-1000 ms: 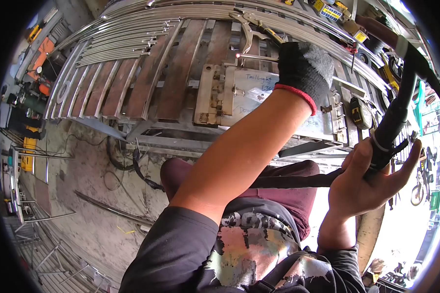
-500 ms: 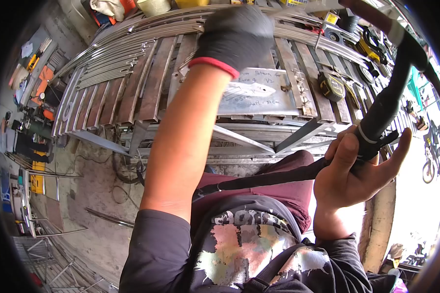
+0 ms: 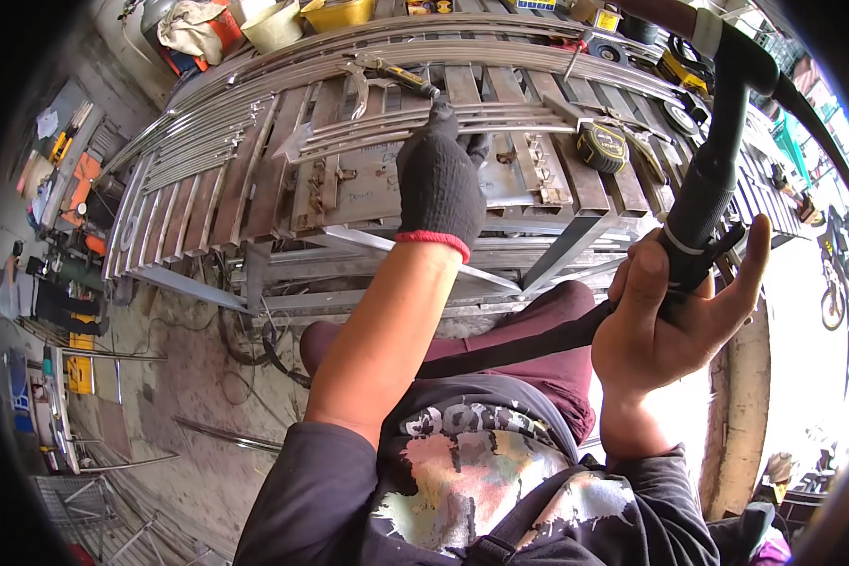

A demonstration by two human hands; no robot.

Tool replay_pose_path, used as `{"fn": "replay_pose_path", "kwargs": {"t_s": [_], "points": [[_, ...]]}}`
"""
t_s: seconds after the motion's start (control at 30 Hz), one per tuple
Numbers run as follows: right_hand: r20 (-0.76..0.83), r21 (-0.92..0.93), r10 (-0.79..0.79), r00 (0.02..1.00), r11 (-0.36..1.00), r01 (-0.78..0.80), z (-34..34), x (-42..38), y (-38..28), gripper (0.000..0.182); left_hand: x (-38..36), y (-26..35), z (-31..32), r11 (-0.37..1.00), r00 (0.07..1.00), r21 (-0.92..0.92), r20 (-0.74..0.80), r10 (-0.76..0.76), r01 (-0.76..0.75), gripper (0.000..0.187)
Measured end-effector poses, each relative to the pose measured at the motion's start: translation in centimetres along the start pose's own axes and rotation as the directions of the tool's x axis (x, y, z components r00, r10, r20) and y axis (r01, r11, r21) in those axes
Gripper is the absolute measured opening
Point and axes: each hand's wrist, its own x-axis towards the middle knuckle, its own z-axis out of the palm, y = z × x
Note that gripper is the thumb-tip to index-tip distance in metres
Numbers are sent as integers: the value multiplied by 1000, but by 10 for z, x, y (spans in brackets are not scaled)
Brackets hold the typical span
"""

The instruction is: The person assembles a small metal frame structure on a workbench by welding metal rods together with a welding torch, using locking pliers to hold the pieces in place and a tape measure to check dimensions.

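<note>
My left hand, in a black glove with a red cuff, is closed on several thin metal rods lying crosswise above a metal plate. Handwriting marks the plate, which the rods and glove partly cover. At right, my bare right hand holds a black TIG welding torch upright, thumb against its grip and one finger stretched upward. A black sleeved cable runs from the torch across my lap.
The slatted metal bench bears more rods at left, a yellow-and-black hand tool, and a tape measure right of the plate. Tubs stand along the back. Cables lie on the floor.
My left hand has come down and nearer from the back of the bench, and rods now lie across the plate in its grasp. The torch has shifted slightly left and up with my right hand.
</note>
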Motion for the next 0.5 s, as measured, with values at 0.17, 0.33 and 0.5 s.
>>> {"fn": "replay_pose_path", "kwargs": {"t_s": [0.17,0.33,0.5], "points": [[10,-13,27,1000,1000,-27,-4,1,3,91,-8,16,-31,848,950,529,245,-193,36,34],[0,-11,27,1000,1000,-27,4,2,7,88,-42,33,-28,-253,784,806,586,206,-536,26],[-5,25,-4,1000,1000,5,16,4,10,88,-44,27,-9,-852,667,389,742,66,-349,61]]}}
